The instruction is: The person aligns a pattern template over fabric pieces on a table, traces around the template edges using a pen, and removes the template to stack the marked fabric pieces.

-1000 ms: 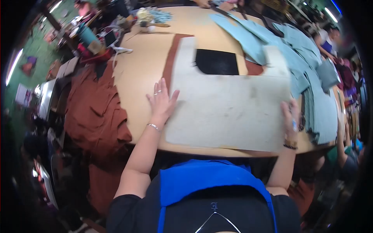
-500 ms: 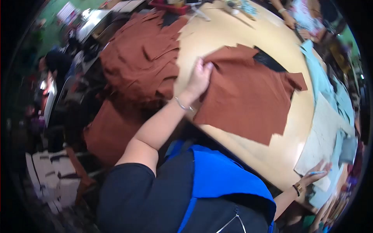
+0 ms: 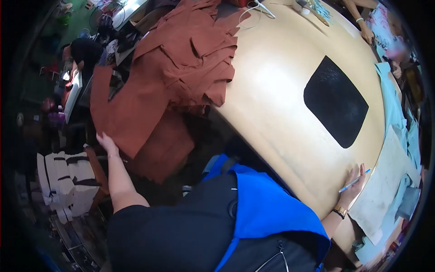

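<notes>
My left hand (image 3: pixel 108 144) is out to the left, its fingers on the lower edge of a brown leather piece (image 3: pixel 131 109). That piece reaches up to a heap of brown leather (image 3: pixel 190 50) on the table's left side. Another brown sheet (image 3: pixel 167 145) hangs lower, below the heap. At the right, my right hand (image 3: pixel 353 186) rests near the table edge with a blue and white pen (image 3: pixel 355 180) held in its fingers. A black, rounded four-sided panel (image 3: pixel 336 102) lies flat on the pale table (image 3: pixel 272 90), apart from both hands.
Pale blue leather (image 3: pixel 390 99) and a whitish sheet (image 3: pixel 380 181) lie along the right edge. A brush (image 3: pixel 317 12) and a white cable (image 3: pixel 260 9) are at the back. Another person's hand (image 3: pixel 367 34) is at the far right. Strapped white bundles (image 3: pixel 68 177) stand lower left.
My left hand has swung left, carrying the brown piece off the table to beside the heap. The black panel is now uncovered. My right hand has moved up onto the table edge, still with the pen.
</notes>
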A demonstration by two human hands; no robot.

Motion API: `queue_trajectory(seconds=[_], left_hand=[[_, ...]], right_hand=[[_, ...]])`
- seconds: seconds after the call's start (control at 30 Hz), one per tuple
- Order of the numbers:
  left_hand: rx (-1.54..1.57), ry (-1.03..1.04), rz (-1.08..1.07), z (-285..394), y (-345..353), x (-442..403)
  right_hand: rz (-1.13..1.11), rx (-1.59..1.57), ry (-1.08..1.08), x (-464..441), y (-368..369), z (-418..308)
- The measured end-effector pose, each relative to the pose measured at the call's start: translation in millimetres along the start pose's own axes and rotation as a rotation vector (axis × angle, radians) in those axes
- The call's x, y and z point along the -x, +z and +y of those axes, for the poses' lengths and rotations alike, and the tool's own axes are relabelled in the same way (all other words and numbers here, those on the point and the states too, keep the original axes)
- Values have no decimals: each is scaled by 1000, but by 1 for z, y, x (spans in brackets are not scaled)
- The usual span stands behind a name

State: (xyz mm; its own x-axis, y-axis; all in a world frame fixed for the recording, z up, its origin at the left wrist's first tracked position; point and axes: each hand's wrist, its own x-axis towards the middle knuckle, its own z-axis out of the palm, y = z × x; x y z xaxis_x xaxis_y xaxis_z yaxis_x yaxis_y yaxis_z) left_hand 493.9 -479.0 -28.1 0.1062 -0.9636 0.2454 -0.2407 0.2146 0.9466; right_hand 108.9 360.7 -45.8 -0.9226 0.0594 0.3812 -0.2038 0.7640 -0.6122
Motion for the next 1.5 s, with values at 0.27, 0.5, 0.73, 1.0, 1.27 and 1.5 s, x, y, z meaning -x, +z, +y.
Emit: queue_trajectory(seconds=[0.27, 0.5, 0.73, 1.0, 1.27, 1.5], left_hand=[[-1063, 364, -117, -4, 50, 5], [-866, 981, -586, 170, 288, 169], [-693, 693, -852, 175, 392, 199], [179, 408, -1773, 282, 370, 380], [523, 597, -2114, 303, 329, 504], [-55, 1397, -1809, 221, 312, 392]], right_hand=[[27, -3, -27, 2, 2, 4], [1, 70, -50, 1, -1, -6], [62, -16, -9, 1, 1, -3], [100, -11, -5, -1, -3, -12], [287, -238, 186, 1, -3, -3], [318, -290, 164, 0, 0, 3]])
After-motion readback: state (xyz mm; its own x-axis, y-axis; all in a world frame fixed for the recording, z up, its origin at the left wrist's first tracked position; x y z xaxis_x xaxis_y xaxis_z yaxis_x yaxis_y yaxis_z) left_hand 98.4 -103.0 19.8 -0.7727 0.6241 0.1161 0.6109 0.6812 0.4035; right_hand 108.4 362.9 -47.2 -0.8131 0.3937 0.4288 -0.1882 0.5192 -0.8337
